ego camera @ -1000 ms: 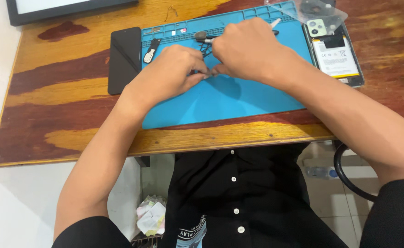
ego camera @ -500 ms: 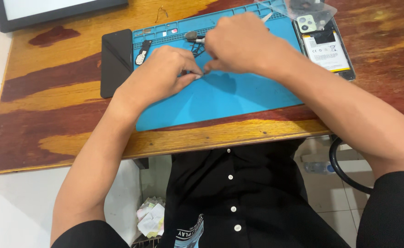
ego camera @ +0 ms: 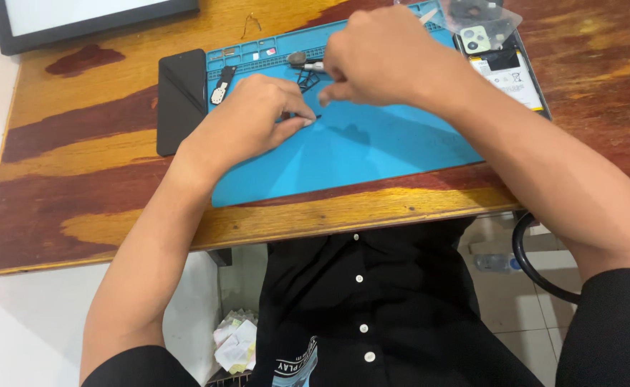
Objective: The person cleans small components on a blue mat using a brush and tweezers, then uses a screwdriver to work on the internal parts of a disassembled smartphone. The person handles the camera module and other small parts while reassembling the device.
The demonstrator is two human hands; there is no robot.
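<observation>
Small black part (ego camera: 313, 117): on blue mat (ego camera: 372, 154), mid-bench toward far edge, pinched at left hand (ego camera: 254, 122) fingertips. Right hand (ego camera: 379, 61): just beyond it, grip curled shut; contents cannot be told. Opened phone (ego camera: 505, 68): far right corner.

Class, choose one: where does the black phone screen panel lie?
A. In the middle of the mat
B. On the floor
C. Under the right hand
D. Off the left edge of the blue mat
D: the black panel lies flat on the wooden table, against the left edge of the blue mat.
</observation>
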